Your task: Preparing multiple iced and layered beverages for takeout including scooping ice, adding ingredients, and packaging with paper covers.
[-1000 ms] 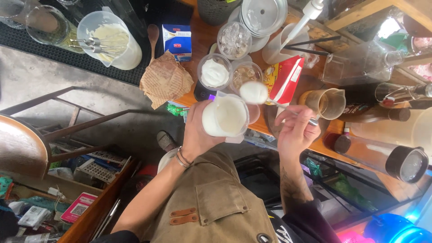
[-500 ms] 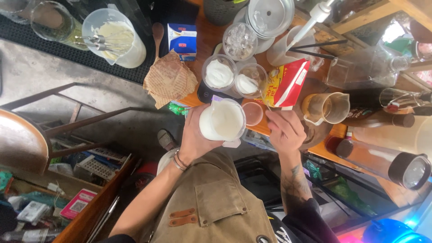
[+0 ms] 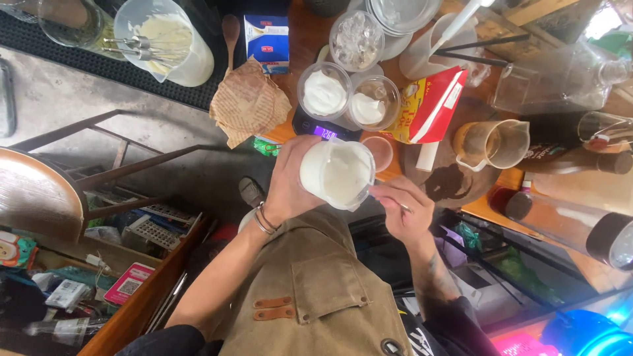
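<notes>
- Along the top of the view runs the wooden desk (image 3: 300, 39), crowded from edge to edge, so the person works over its near edge rather than on it.
- Held up in front of the tan apron (image 3: 316, 296), the clear plastic pitcher of white cream (image 3: 337, 173) is tipped toward the right hand, which brings its open mouth within reach.
- Left hand (image 3: 287, 181) is wrapped around the pitcher's wall, fingers closed on it, a bracelet at the wrist.
- Right hand (image 3: 402, 209) is curled narrow around a thin spoon handle (image 3: 388, 198) that runs toward the pitcher; the bowl end is hidden, so I cannot tell whether it is in the cream.
- Just beyond the pitcher, 2 cream-topped cups (image 3: 346, 99) stand on a small digital scale (image 3: 324, 130), with a cup of ice (image 3: 356, 41) behind them.
- A red and yellow carton (image 3: 432, 104), a glass jug of brown liquid (image 3: 493, 144) and crumpled brown paper (image 3: 250, 105) hem that spot in on both sides.
</notes>
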